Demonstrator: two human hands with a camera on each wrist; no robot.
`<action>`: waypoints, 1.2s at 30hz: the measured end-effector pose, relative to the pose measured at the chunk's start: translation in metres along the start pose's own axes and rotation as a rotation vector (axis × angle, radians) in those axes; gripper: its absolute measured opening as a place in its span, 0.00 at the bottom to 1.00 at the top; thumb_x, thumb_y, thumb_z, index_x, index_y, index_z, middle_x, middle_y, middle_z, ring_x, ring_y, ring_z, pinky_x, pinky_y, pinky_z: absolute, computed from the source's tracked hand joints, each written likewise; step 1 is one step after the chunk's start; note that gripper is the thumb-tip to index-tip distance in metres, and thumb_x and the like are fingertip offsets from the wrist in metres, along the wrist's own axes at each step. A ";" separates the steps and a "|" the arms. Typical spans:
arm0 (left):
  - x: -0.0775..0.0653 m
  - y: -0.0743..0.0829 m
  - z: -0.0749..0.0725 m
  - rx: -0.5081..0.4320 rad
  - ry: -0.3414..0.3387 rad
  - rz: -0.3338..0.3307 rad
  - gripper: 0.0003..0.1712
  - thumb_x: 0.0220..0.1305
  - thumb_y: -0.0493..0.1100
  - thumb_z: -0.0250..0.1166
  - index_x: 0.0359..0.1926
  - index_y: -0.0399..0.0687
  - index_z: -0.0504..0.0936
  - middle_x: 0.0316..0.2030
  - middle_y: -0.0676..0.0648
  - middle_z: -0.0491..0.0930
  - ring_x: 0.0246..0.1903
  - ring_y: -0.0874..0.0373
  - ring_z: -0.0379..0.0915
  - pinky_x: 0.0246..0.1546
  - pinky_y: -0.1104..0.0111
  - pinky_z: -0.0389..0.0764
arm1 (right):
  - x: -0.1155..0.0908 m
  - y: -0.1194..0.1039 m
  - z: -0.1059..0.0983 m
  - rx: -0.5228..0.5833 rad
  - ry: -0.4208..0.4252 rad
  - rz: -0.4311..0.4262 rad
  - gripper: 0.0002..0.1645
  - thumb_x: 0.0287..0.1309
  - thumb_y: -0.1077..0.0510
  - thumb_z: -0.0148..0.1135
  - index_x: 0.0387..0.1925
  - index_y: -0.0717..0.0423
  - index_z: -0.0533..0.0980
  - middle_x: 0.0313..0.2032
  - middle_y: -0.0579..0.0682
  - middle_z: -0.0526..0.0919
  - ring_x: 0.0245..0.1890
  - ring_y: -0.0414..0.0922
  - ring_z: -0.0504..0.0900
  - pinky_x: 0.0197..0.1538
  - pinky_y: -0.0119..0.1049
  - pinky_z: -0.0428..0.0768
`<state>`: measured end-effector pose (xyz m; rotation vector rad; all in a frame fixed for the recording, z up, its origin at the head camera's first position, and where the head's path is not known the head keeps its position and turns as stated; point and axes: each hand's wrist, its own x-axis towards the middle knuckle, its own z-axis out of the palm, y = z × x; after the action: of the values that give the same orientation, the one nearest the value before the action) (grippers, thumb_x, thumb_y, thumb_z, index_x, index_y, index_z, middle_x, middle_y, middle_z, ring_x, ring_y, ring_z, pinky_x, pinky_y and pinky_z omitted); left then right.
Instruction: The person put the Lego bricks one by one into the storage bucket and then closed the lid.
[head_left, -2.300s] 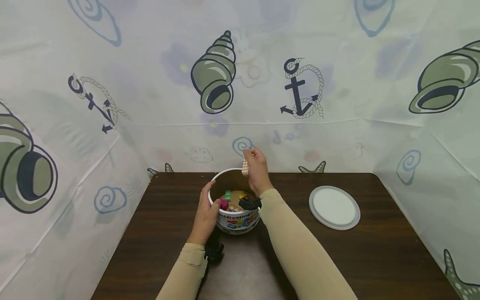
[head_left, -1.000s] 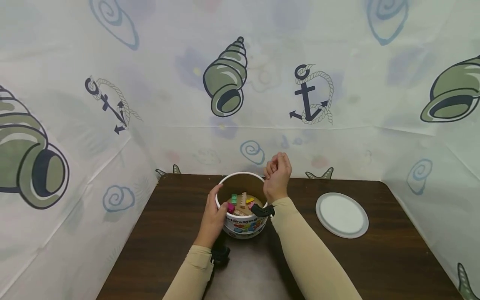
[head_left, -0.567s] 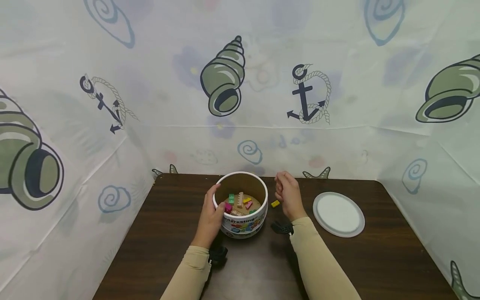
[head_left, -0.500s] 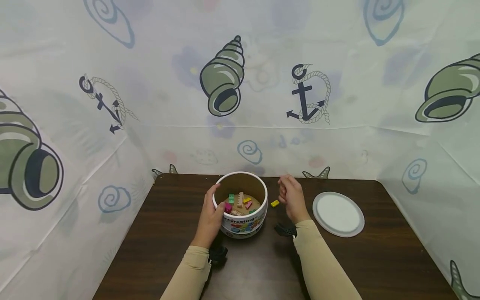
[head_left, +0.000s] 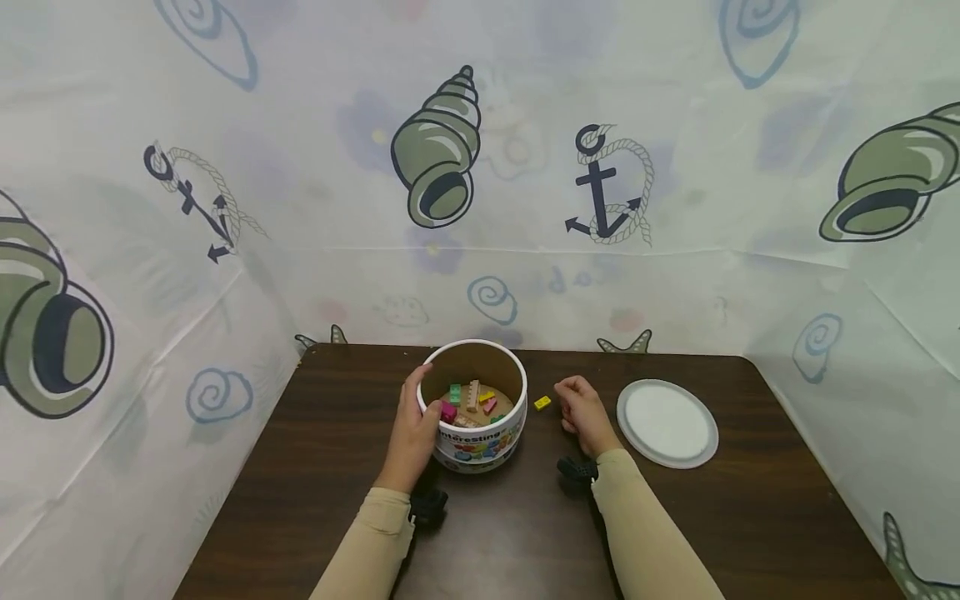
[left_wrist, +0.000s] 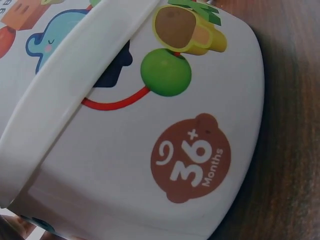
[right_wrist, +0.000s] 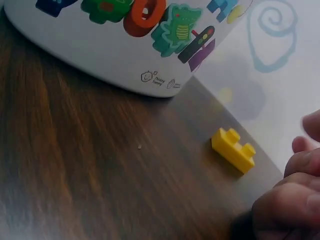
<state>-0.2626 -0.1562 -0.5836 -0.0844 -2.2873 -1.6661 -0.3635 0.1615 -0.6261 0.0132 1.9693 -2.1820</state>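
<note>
My left hand (head_left: 411,429) grips the white printed bucket (head_left: 480,447) at the left of its rim, thumb toward the front. Inside lie several toy building bricks, among them a beige brick (head_left: 472,396), a green brick (head_left: 455,393) and a magenta brick (head_left: 447,412). To the right of the bucket, a yellow brick (head_left: 542,402) lies on the table, studs up in the right wrist view. Just right of that brick is my right hand (head_left: 587,417), low over the table, fingers loosely curled. I see nothing in it. The left wrist view shows only the bucket's side and table.
A round white lid (head_left: 667,423) lies flat on the dark wooden table (head_left: 757,500), right of my right hand. Behind the table hangs a pale printed cloth (head_left: 525,192) with shells and anchors, which also closes off both sides.
My right hand has let the beige brick go into the bucket, then moved right and down toward the table. The yellow brick has come into sight. My left hand keeps its grip.
</note>
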 end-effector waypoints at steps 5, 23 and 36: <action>0.001 0.001 -0.001 0.005 -0.003 -0.014 0.39 0.78 0.45 0.61 0.84 0.70 0.58 0.82 0.45 0.59 0.77 0.35 0.65 0.75 0.34 0.68 | 0.004 -0.003 -0.001 -0.104 -0.006 0.026 0.23 0.76 0.62 0.60 0.68 0.59 0.73 0.19 0.40 0.65 0.16 0.39 0.60 0.19 0.31 0.64; 0.001 0.001 0.000 0.010 -0.008 -0.040 0.38 0.79 0.49 0.60 0.83 0.75 0.58 0.82 0.47 0.58 0.77 0.34 0.65 0.75 0.32 0.67 | 0.004 -0.011 0.005 -0.373 -0.070 0.080 0.20 0.67 0.64 0.68 0.60 0.55 0.84 0.23 0.43 0.70 0.18 0.41 0.63 0.24 0.33 0.66; 0.001 0.004 0.000 0.004 -0.004 -0.049 0.37 0.78 0.46 0.58 0.82 0.74 0.59 0.81 0.49 0.59 0.77 0.37 0.65 0.76 0.34 0.67 | 0.008 -0.010 0.003 -0.360 -0.117 0.083 0.14 0.71 0.60 0.70 0.54 0.60 0.85 0.24 0.42 0.74 0.17 0.38 0.62 0.22 0.31 0.65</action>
<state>-0.2622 -0.1547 -0.5794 -0.0310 -2.3135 -1.6871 -0.3724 0.1589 -0.6166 -0.0831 2.2183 -1.7101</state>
